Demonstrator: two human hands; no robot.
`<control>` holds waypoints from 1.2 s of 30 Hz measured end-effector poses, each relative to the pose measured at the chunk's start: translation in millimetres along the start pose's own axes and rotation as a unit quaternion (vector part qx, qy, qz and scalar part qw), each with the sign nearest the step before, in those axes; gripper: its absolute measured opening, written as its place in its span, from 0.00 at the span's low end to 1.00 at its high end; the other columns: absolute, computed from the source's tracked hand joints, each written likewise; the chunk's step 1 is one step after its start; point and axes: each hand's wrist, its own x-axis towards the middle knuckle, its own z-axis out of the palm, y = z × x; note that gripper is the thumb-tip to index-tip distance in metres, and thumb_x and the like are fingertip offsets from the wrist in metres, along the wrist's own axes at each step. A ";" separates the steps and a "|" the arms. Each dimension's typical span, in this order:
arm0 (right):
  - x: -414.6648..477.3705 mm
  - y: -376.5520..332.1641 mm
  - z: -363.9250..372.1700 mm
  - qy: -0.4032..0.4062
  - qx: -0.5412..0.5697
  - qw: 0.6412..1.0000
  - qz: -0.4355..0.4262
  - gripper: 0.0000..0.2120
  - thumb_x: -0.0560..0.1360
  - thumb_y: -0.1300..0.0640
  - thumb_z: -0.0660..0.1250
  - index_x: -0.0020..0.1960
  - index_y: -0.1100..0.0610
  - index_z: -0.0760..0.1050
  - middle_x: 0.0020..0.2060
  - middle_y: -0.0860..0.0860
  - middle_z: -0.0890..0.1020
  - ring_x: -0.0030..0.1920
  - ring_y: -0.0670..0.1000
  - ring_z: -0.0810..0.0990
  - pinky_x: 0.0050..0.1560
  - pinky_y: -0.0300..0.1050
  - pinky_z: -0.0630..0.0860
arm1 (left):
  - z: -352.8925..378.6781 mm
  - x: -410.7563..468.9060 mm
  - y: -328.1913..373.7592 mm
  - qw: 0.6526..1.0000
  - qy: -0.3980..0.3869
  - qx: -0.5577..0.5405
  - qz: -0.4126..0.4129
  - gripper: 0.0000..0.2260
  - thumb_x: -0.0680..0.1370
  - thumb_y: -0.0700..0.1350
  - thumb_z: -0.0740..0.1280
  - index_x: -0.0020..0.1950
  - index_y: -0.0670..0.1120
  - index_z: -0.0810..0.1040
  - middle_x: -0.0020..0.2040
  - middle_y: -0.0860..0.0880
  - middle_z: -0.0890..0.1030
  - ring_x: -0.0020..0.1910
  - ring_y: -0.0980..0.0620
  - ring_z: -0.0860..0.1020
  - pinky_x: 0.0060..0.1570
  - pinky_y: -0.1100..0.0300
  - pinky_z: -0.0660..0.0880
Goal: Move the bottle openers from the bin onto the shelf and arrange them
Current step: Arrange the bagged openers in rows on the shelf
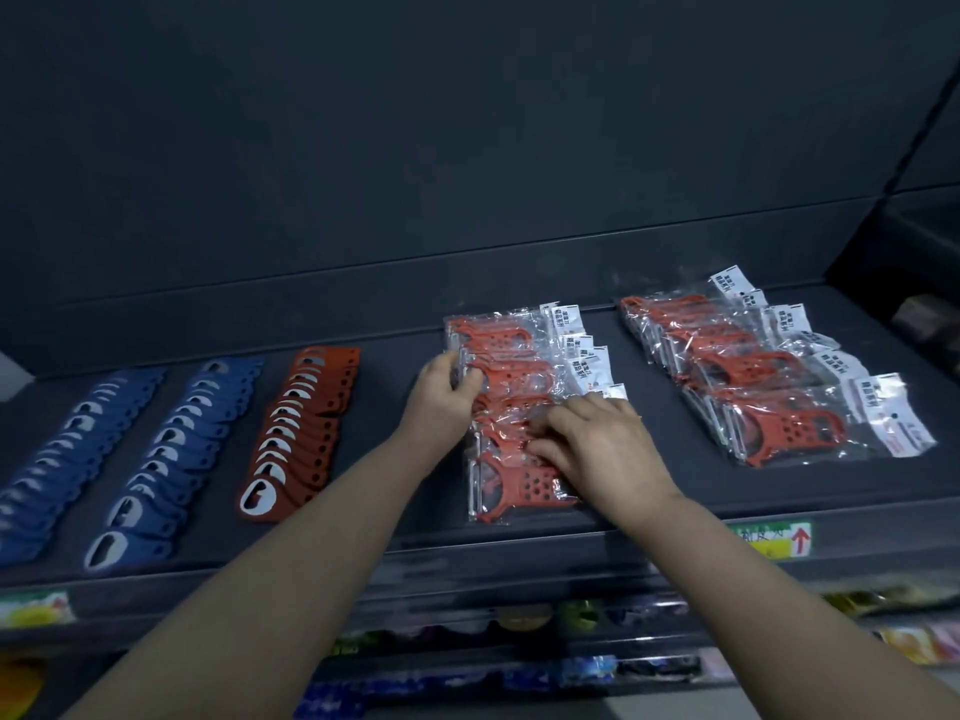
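Two bare forearms closest in, reaching up from the bottom edge over the front lip of the shelf [384,379]. Left hand [441,394] at the left edge of the middle row of bagged utensils [511,350], grip closed round a packet's edge, thumb on top. Right hand [602,449] laid over the same row nearer the front, fingers bent, tips on the plastic; grip there impossible to tell, pinching or only pressing. Right row of bagged utensils [769,387] well apart, untouched. Bottle openers on the shelf left of the hands: red opener row [301,428], then inner blue opener row [176,444] and outer blue opener row [67,459], all overlapping, running front to back. Price tag [774,537] on the shelf's front edge, near the right wrist.
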 end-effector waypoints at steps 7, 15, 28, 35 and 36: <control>-17.9 16.4 -31.6 0.038 0.046 0.998 0.026 0.08 0.77 0.51 0.65 0.53 0.49 0.80 0.46 0.45 0.83 0.48 0.50 0.79 0.54 0.47 0.69 | 18.4 -11.8 40.2 0.979 0.002 0.137 0.148 0.14 0.80 0.43 0.63 0.65 0.49 0.75 0.64 0.51 0.76 0.64 0.50 0.72 0.66 0.52 0.69; -46.6 104.3 -81.0 0.063 -0.053 0.978 0.189 0.11 0.73 0.60 0.66 0.52 0.50 0.81 0.50 0.50 0.82 0.54 0.57 0.78 0.53 0.54 0.71 | 103.5 -8.8 105.5 0.973 -0.097 0.121 0.171 0.15 0.79 0.43 0.64 0.66 0.47 0.75 0.64 0.48 0.78 0.62 0.49 0.75 0.64 0.54 0.71; -50.2 231.7 -111.1 -0.123 0.059 0.962 0.237 0.29 0.76 0.33 0.54 0.74 0.43 0.61 0.76 0.48 0.57 0.76 0.53 0.56 0.71 0.55 0.59 | 223.4 54.9 157.4 0.997 -0.066 0.027 -0.038 0.21 0.81 0.55 0.59 0.74 0.55 0.65 0.77 0.46 0.55 0.70 0.41 0.67 0.62 0.50 0.74; -53.7 256.7 -123.2 -0.104 0.080 0.983 0.129 0.24 0.71 0.32 0.61 0.63 0.39 0.74 0.65 0.42 0.71 0.66 0.47 0.66 0.59 0.49 0.64 | 213.8 29.6 169.4 0.961 -0.056 0.192 0.192 0.14 0.75 0.57 0.66 0.59 0.56 0.78 0.62 0.52 0.76 0.62 0.49 0.71 0.64 0.44 0.69; -54.8 257.4 -123.8 -0.109 0.085 0.985 0.103 0.23 0.69 0.31 0.64 0.61 0.39 0.76 0.61 0.40 0.71 0.64 0.46 0.65 0.57 0.46 0.62 | 206.2 25.9 172.1 0.949 -0.101 0.209 0.212 0.12 0.74 0.59 0.67 0.54 0.58 0.80 0.56 0.56 0.79 0.58 0.52 0.73 0.60 0.44 0.71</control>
